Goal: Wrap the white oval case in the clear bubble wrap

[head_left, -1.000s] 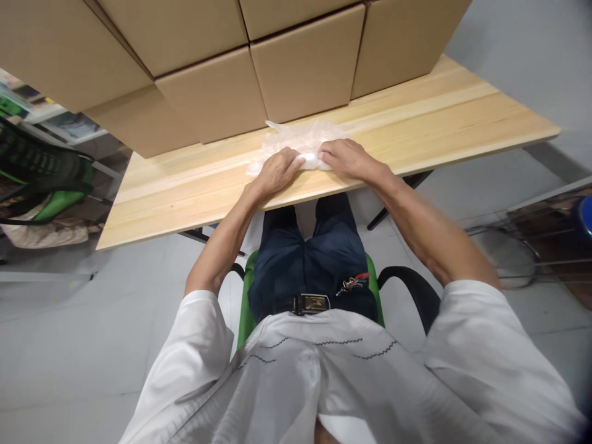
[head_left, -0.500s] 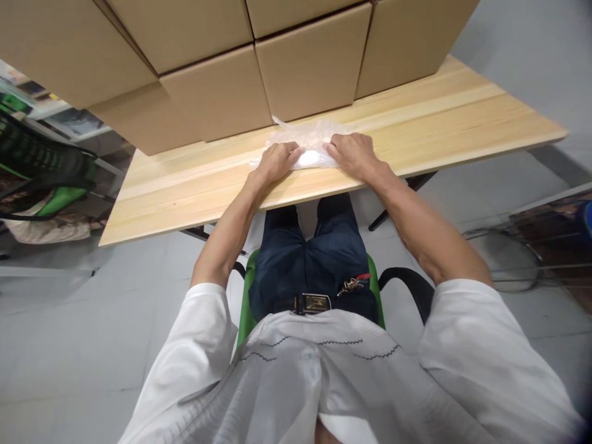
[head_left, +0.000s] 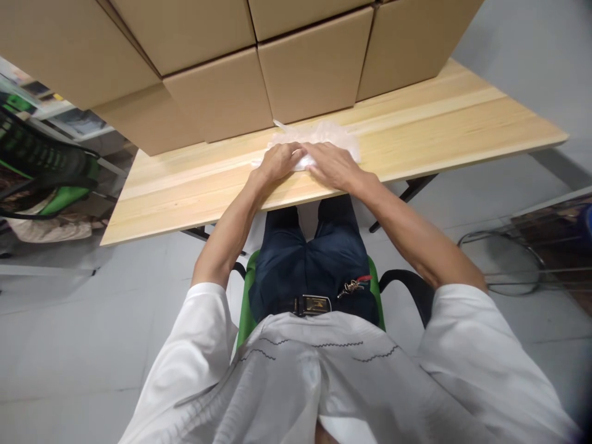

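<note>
A crumpled clear plastic bag (head_left: 330,133) with something white inside lies on the pale wooden table (head_left: 462,123), close to the near edge. My left hand (head_left: 276,163) rests on the bag's left end, fingers curled over it. My right hand (head_left: 329,165) lies flat across the bag's middle and right part, pressing it down, its fingertips meeting those of the left hand. Most of the white content is hidden under both hands.
Stacked cardboard boxes (head_left: 287,68) fill the back of the table just behind the bag. I sit on a green chair (head_left: 245,308). A green and black chair (head_left: 41,172) stands at the left, and a wire rack (head_left: 531,259) at the right on the grey floor.
My right hand has slid left across the bag toward my left hand, covering the white part that showed between them. The left hand has barely moved.
</note>
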Demonstrator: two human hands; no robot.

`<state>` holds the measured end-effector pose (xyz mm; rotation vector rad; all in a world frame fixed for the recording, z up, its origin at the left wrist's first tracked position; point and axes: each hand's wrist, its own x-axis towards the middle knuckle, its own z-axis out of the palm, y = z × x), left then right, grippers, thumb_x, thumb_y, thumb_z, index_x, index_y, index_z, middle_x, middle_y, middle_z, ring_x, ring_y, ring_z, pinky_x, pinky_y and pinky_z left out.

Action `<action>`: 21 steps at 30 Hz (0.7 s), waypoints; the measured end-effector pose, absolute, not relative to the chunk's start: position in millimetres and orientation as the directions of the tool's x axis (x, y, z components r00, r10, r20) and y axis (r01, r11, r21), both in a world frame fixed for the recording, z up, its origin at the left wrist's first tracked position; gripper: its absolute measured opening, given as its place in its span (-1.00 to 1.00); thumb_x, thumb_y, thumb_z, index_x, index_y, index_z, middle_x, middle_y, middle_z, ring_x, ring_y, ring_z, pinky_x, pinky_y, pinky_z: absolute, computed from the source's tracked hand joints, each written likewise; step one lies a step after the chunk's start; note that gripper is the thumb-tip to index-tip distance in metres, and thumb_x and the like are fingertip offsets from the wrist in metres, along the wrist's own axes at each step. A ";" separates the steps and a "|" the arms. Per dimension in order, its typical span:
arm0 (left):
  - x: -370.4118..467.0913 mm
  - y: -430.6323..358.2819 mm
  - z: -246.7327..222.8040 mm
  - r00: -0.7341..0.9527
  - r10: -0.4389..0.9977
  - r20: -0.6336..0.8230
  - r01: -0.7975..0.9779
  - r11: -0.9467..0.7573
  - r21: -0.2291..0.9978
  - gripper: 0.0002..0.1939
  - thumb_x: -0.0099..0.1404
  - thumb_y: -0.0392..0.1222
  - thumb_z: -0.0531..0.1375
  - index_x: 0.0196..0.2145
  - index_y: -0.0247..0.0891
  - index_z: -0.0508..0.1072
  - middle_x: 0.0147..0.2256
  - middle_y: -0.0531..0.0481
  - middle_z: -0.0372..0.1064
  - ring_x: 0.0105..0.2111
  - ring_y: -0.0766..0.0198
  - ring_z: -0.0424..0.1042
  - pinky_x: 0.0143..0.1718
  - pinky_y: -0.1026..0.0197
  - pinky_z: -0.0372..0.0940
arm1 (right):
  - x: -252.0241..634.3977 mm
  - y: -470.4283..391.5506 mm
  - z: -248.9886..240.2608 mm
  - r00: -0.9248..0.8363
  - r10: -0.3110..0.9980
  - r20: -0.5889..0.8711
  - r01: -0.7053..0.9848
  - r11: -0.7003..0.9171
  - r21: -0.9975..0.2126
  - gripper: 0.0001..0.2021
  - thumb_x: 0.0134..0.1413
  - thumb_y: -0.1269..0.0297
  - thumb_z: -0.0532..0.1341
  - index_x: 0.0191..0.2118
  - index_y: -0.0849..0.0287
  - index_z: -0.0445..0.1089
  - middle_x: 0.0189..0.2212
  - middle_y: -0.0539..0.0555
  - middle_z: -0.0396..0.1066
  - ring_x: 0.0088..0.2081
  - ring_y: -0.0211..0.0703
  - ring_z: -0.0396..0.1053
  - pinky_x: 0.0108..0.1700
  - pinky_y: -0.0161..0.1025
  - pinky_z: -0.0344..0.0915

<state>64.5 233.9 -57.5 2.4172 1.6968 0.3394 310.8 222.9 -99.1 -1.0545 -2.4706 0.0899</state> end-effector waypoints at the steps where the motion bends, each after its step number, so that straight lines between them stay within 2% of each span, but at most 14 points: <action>1: 66.1 233.2 -56.9 0.315 0.946 0.077 0.912 -0.325 0.250 -0.44 0.89 0.02 0.08 0.42 -0.22 0.80 0.32 -0.33 0.84 0.35 -0.19 0.74 0.44 -0.07 0.50 | 306.7 223.3 -101.6 -0.622 0.691 0.368 0.658 0.717 -0.232 -0.27 0.82 -0.07 0.16 0.81 0.20 0.29 0.52 0.48 0.65 0.50 0.59 0.53 0.56 0.50 0.45; 5: 74.4 230.7 -51.7 0.264 0.964 0.025 0.946 -0.264 0.187 -0.41 0.90 0.02 0.02 0.29 -0.25 0.83 0.30 -0.42 0.83 0.35 -0.25 0.73 0.45 -0.14 0.49 | 303.8 224.8 -108.9 -0.642 0.682 0.351 0.650 0.727 -0.223 -0.23 0.77 0.04 0.19 0.85 0.25 0.24 0.55 0.51 0.62 0.50 0.59 0.53 0.60 0.52 0.43; 8: 78.6 228.9 -45.1 0.237 0.971 -0.014 0.961 -0.232 0.152 -0.40 0.89 0.00 0.00 0.27 -0.25 0.84 0.32 -0.42 0.82 0.37 -0.26 0.72 0.46 -0.16 0.50 | 307.9 222.1 -108.2 -0.656 0.684 0.320 0.659 0.725 -0.200 -0.26 0.75 0.15 0.15 0.85 0.24 0.25 0.59 0.50 0.58 0.53 0.57 0.49 0.61 0.50 0.42; 13: 78.6 225.5 -37.5 0.223 0.973 -0.059 0.968 -0.214 0.130 -0.39 0.89 0.03 0.01 0.25 -0.22 0.86 0.32 -0.39 0.82 0.38 -0.28 0.73 0.45 -0.19 0.52 | 308.3 212.5 -105.2 -0.632 0.718 0.293 0.713 0.686 -0.143 -0.37 0.73 0.30 0.09 0.71 0.32 0.42 0.49 0.54 0.60 0.48 0.53 0.46 0.57 0.38 0.43; 18: 71.0 230.1 -45.6 0.218 0.976 -0.022 0.967 -0.213 0.139 -0.39 0.91 0.12 0.00 0.32 -0.11 0.83 0.30 -0.28 0.84 0.39 -0.25 0.73 0.47 -0.25 0.51 | 309.2 208.2 -107.3 -0.600 0.738 0.309 0.745 0.657 -0.120 -0.48 0.72 0.31 0.09 0.55 0.29 0.52 0.41 0.54 0.63 0.42 0.52 0.45 0.49 0.34 0.47; 21: 62.8 231.6 -52.5 0.188 0.981 0.040 0.975 -0.192 0.110 -0.40 0.89 0.12 0.03 0.26 -0.20 0.84 0.26 -0.42 0.83 0.39 -0.36 0.72 0.48 -0.31 0.49 | 310.9 207.2 -105.2 -0.584 0.752 0.307 0.751 0.644 -0.148 -0.53 0.76 0.25 0.11 0.51 0.22 0.55 0.38 0.50 0.64 0.43 0.50 0.46 0.45 0.30 0.50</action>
